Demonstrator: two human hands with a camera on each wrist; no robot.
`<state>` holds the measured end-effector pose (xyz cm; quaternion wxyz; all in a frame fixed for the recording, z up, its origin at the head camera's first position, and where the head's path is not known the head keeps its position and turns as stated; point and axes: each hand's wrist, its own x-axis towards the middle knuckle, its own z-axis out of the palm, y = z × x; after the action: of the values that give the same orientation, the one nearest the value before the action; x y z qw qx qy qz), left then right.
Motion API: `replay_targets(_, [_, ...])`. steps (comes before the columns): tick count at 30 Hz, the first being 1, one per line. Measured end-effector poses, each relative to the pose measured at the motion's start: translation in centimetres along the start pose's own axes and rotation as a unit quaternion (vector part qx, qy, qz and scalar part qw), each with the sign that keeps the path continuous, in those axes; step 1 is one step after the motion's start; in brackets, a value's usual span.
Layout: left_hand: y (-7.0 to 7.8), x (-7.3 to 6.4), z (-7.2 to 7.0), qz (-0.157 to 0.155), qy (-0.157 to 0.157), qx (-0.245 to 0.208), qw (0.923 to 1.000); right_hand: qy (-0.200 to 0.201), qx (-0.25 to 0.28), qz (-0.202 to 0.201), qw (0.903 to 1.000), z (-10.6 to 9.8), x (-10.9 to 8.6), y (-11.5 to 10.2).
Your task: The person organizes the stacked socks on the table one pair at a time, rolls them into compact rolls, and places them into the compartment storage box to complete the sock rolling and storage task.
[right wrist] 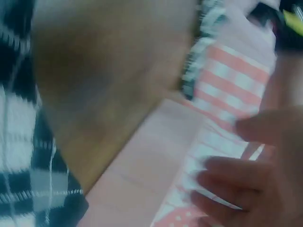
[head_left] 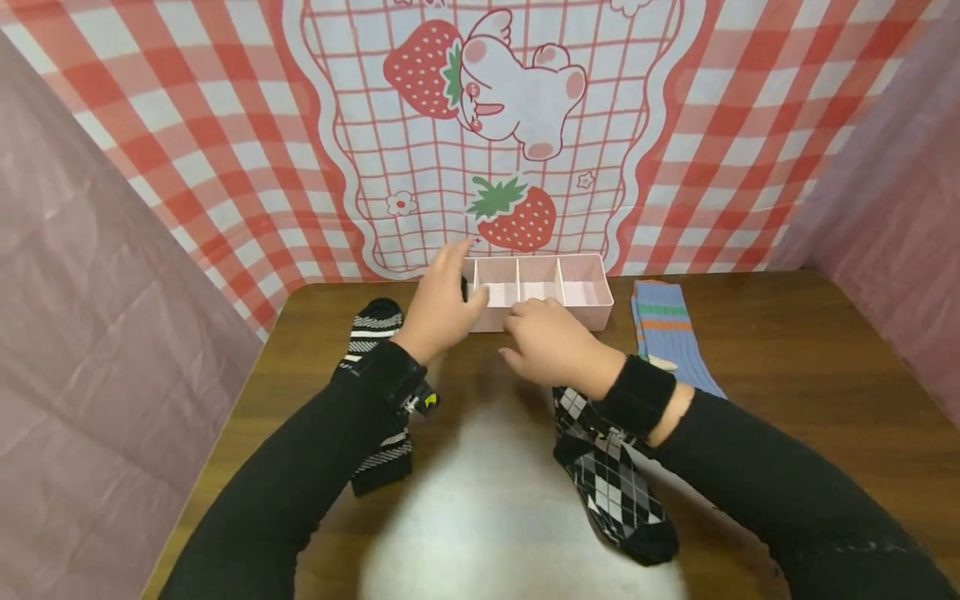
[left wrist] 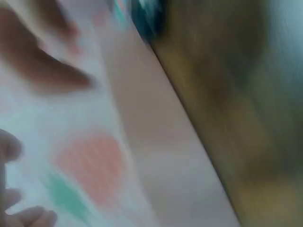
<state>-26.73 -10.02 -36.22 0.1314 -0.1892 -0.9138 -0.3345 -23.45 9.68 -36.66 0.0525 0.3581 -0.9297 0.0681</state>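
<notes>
A pale pink box (head_left: 587,318) with dividers stands at the back of the table. My left hand (head_left: 441,307) hovers over its left end, thumb and fingers spread apart, nothing between them. Something dark shows in the leftmost compartment, mostly hidden by that hand. My right hand (head_left: 553,343) is in front of the box's middle, fingers loosely bent; the right wrist view shows these fingers (right wrist: 232,175) holding nothing. Under the right wrist lies a black, grey and white argyle sock (head_left: 617,487). Left of the left hand is a black sock with white stripes (head_left: 377,323), partly covered by the forearm.
A blue ribbed sock (head_left: 667,325) with green and orange bands lies at the right, partly behind the right forearm. A red-checked strawberry cloth (head_left: 517,225) hangs right behind the box. Pink curtains (head_left: 112,317) flank the wooden table (head_left: 817,367).
</notes>
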Motion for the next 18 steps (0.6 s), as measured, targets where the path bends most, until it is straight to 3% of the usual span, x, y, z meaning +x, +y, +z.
replay_targets(2, [2.8, -1.8, 0.4, 0.061, -0.013, 0.021, 0.9978, -0.019, 0.02, 0.01, 0.9996, -0.3, -1.7, 0.6])
replay_targets(5, [6.5, -4.9, 1.4, 0.122, -0.054, 0.034, 0.9905, -0.065, 0.051, 0.037, 0.9959, -0.7, -4.2, 1.3])
replay_targets(7, [8.2, -7.1, 2.2, 0.14, -0.104, 0.046, 0.9835, -0.105, 0.07, 0.062, 0.99, -0.9, -5.8, 1.5])
replay_targets(9, [9.5, -9.1, 2.7, 0.151, -0.173, 0.064, 0.9712, -0.131, 0.083, 0.073, 0.9852, -0.9, -7.3, 1.7])
replay_targets(11, [10.3, -10.7, 3.1, 0.149, -0.26, 0.085, 0.9503, -0.151, 0.092, 0.077, 0.9812, -0.8, -8.5, 1.7])
replay_targets(14, [11.0, -12.5, 3.5, 0.161, -0.37, 0.108, 0.9084, -0.168, 0.096, 0.074, 0.9783, -0.1, -9.5, 1.9])
replay_targets(16, [11.2, -13.3, 3.9, 0.182, -0.418, 0.115, 0.8825, -0.178, 0.099, 0.075, 0.9762, 0.3, -10.0, 2.1])
replay_targets(18, [11.2, -13.8, 4.6, 0.211, -0.44, 0.118, 0.8649, -0.185, 0.102, 0.084, 0.9737, 0.8, -10.3, 2.4])
